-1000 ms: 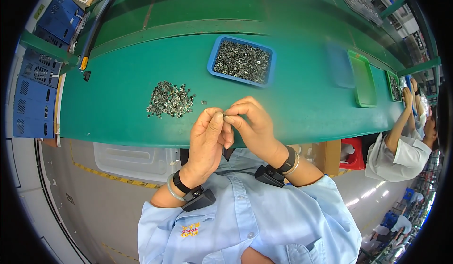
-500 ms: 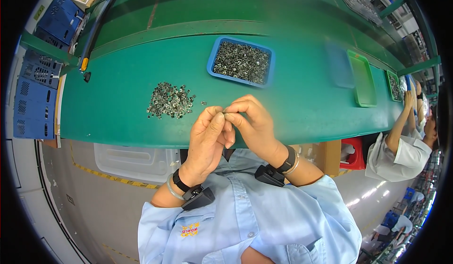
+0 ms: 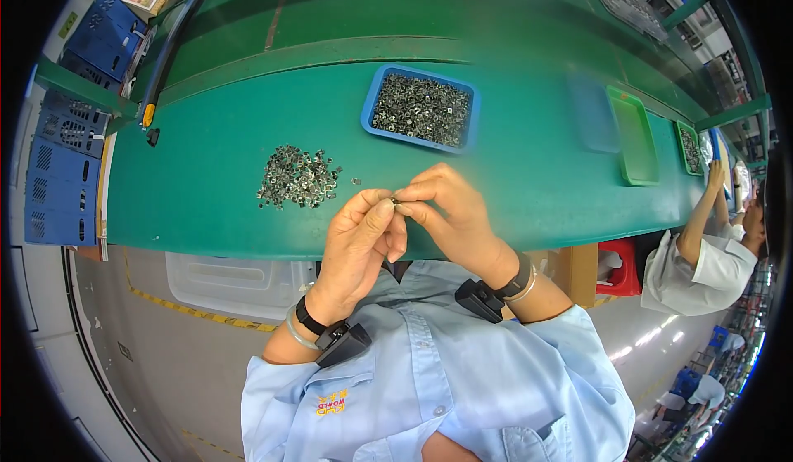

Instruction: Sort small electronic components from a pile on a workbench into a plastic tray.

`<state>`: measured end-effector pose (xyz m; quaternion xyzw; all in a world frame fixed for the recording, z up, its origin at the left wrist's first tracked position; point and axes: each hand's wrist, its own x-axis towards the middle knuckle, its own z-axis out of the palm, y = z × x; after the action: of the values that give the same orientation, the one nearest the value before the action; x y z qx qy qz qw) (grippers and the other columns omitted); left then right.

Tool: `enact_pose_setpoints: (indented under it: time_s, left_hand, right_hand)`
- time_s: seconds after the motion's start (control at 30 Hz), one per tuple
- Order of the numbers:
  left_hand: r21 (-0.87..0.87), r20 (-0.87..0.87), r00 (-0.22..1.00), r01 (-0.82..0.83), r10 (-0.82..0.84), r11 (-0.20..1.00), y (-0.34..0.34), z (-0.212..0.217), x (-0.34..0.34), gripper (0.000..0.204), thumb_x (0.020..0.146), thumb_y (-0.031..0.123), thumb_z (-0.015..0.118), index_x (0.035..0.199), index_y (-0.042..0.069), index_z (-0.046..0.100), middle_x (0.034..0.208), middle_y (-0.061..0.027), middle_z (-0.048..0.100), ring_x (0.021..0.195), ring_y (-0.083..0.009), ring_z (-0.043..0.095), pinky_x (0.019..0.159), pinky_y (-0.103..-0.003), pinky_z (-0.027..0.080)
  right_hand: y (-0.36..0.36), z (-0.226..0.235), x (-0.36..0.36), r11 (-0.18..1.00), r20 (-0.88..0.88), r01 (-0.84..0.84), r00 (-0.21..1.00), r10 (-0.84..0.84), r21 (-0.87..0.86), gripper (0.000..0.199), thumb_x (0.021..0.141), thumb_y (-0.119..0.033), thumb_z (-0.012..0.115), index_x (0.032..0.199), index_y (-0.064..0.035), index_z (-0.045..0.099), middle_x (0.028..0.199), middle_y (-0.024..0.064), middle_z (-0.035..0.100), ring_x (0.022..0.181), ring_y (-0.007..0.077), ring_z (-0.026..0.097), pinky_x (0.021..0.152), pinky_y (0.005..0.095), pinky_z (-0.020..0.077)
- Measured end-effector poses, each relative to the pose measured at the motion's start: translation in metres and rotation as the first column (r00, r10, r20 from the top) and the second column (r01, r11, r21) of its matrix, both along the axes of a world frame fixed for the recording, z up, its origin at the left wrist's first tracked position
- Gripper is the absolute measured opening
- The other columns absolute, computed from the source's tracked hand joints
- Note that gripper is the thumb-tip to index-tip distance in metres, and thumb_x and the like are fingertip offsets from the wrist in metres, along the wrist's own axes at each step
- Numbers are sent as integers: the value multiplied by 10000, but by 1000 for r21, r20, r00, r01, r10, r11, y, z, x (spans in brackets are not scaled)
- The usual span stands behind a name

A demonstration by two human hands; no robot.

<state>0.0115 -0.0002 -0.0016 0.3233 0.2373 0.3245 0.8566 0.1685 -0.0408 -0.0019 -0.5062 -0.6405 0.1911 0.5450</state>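
Observation:
My left hand (image 3: 361,235) and my right hand (image 3: 450,214) meet fingertip to fingertip just over the near edge of the green table (image 3: 198,173). Between their pinched thumbs and forefingers is a small dark metal part (image 3: 395,202), mostly covered by the fingers. Beyond my left hand lies a loose pile of small shiny metal parts (image 3: 297,177). One single metal part (image 3: 356,181) rests apart from it, close to my left fingertips. Farther back stands a blue tray (image 3: 369,123) filled with similar small parts.
To the right are a pale blue tray (image 3: 596,115), a green tray (image 3: 634,144) and a smaller green tray (image 3: 690,150) of parts. A co-worker (image 3: 702,272) sits there. Blue crates (image 3: 62,181) stand at the left; a yellow-tipped tool (image 3: 149,115) lies near them.
My right wrist has shifted slightly right and down, and its fingers have turned a little. Both hands still pinch at the same spot. The pile and tray stay put.

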Motion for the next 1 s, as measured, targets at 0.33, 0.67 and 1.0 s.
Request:
enact_pose_setpoints:
  time_s: [0.33,0.67,1.0]
  left_hand:
    - [-11,-56,998,-12,12,1000,2,7,-1,150,940,193,547,959,46,569,733,-40,588,581,-101,518,482,-213,386]
    - [21,-78,995,-66,68,998,-2,5,0,144,936,188,553,920,47,574,695,-27,571,580,-91,510,496,-205,382]
    - [9,-81,996,-33,34,999,-1,10,-2,151,947,194,535,946,46,565,691,-28,562,592,-88,512,507,-205,388]
  right_hand:
    - [-3,14,3,999,245,28,969,-38,45,146,743,-54,695,869,-80,626,833,42,603,764,228,568,665,329,455]
    - [-5,8,-2,998,197,49,979,-57,47,146,741,-41,695,864,-75,623,828,48,602,762,231,571,662,331,459]
    - [-5,2,-2,1000,46,28,999,-28,-2,152,773,-33,685,901,-68,611,855,55,597,793,203,582,690,301,475]
